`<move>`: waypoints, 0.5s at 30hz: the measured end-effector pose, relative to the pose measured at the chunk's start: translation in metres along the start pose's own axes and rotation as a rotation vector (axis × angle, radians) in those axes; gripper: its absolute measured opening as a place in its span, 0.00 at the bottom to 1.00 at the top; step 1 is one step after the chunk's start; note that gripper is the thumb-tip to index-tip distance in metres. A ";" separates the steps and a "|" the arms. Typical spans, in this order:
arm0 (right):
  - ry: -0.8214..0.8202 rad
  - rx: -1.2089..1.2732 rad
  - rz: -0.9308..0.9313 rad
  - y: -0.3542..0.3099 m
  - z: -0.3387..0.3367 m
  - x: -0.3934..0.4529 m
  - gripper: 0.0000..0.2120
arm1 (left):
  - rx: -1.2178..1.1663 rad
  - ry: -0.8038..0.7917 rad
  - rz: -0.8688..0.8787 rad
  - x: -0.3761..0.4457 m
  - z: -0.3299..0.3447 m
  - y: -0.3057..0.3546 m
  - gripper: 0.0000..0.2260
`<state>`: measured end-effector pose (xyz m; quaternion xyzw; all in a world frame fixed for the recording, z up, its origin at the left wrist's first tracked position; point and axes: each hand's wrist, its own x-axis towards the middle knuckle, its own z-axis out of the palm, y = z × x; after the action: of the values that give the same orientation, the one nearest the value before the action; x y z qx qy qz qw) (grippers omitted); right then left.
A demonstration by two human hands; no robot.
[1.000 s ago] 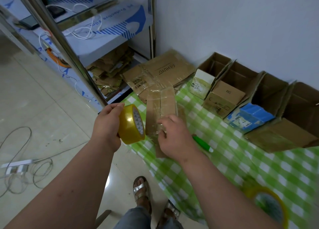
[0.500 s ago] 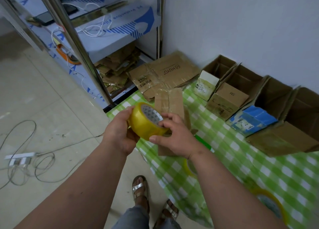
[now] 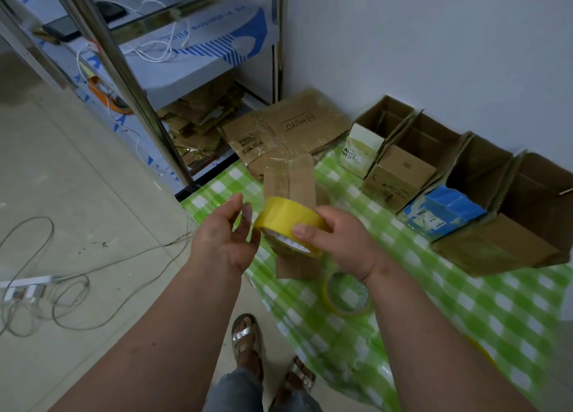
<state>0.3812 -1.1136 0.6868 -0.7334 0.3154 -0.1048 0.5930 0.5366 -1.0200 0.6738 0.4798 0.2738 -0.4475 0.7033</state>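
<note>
A person's right hand point(image 3: 338, 244) grips a yellow tape roll point(image 3: 288, 222) above a green checked cloth point(image 3: 465, 303), thumb pressed on the near face of the band and the other fingers curled over its far side. The roll lies to the left of those fingers, its core opening tipped down and toward the person, so its axis slants from far to near. The left hand point(image 3: 223, 238) waits just left of the roll, fingers loosely curved and spread, their tips at the roll's left rim; whether they pinch a loose end of tape cannot be told. The right hand has the hold, and the left is nearer any free end, so a pull would likely run leftward off the roll. Beyond the fingers lies a taped cardboard piece point(image 3: 291, 179); beneath the right wrist, a second roll point(image 3: 347, 293). Half a second earlier the left hand gripped the roll and the right merely touched it: the roll has changed hands.
</note>
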 end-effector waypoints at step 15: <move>0.161 -0.242 -0.044 0.006 -0.021 0.008 0.29 | -0.132 0.108 0.050 0.004 -0.012 -0.031 0.11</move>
<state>0.3743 -1.1358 0.6857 -0.7957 0.3559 -0.1375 0.4705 0.5113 -1.0145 0.6526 0.4622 0.3282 -0.3844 0.7286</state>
